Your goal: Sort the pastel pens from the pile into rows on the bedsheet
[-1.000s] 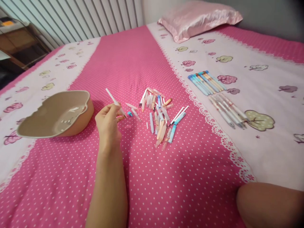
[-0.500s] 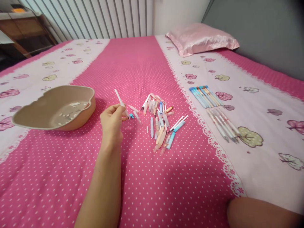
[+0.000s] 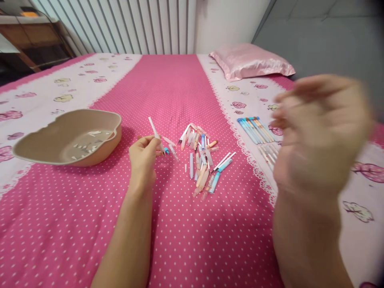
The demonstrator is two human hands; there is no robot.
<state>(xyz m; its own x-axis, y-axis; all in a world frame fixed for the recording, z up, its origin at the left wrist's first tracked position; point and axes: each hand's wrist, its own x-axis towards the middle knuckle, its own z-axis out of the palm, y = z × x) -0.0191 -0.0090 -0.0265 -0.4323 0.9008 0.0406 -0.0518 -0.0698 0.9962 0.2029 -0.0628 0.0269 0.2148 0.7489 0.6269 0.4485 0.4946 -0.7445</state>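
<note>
My left hand (image 3: 143,156) is closed in a pinch on a slim white pen refill (image 3: 153,126), which tilts with its dark tip pointing down to the right. Just beyond the fingers lie a small blue piece (image 3: 167,151) and a translucent pen part (image 3: 173,153). To the right is a loose heap of pen parts (image 3: 203,160), with barrels, caps and white refills mixed together. My right hand (image 3: 321,136) is raised at the right, smeared by motion; whether its fingers hold anything cannot be made out. It partly covers a row of whitish pens (image 3: 268,154).
A beige basin (image 3: 45,146) with small white and grey pieces inside stands at left. Blue-capped pens (image 3: 256,130) lie side by side on the right. A pink pillow (image 3: 252,62) rests at the back of the bed (image 3: 192,240), before a grey headboard (image 3: 312,40).
My right hand has risen from the lower right corner to above the right side of the bed. My left hand still holds the refill in nearly the same place. The view has shifted slightly.
</note>
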